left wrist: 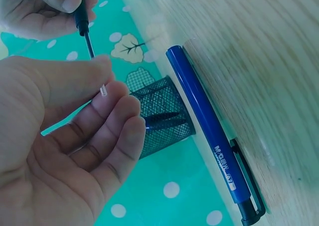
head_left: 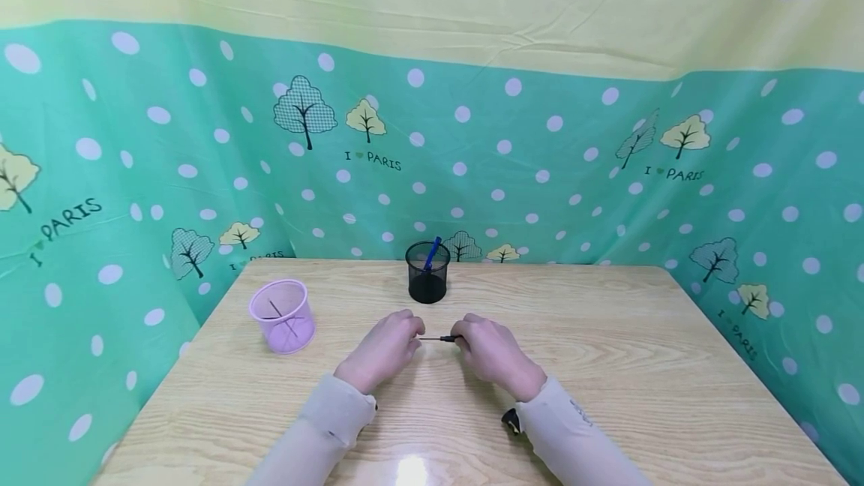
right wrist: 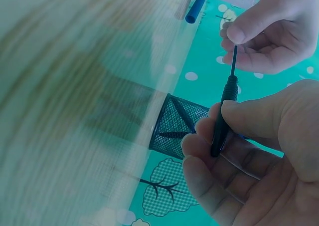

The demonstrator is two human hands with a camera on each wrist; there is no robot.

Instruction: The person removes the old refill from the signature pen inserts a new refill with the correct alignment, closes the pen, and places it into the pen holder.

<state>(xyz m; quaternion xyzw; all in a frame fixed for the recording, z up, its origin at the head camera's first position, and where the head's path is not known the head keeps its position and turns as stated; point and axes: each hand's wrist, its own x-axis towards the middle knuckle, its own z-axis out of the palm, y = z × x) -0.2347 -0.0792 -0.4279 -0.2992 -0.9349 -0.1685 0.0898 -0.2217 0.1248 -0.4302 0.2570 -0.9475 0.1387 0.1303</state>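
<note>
Nearest, our light sleeves (head_left: 331,426) come in from the bottom of the frame over the wooden table (head_left: 648,366), and just past them, near the middle, we have the screwdriver (head_left: 439,338) lying crosswise between two hands. Our right hand (head_left: 496,351) grips the black handle, thumb pressed against bent fingers with no gap; our left hand (head_left: 383,349) pinches the thin shaft between thumb and forefinger, the pale tip poking past the thumb, the other fingers loosely bent. To do this well, we should let the right hand bear the weight and pinch lightly with the left, since a hard squeeze could skew so slim a shaft. A loose blue pen (left wrist: 205,123) lies at right in the left wrist view; our knuckles should avoid it. Farther out, the purple cup (head_left: 294,334) stands at left, and beyond our hands, at centre, the black mesh cup (head_left: 427,289) holds another blue pen (head_left: 433,253) before the dotted curtain (head_left: 486,171).
</note>
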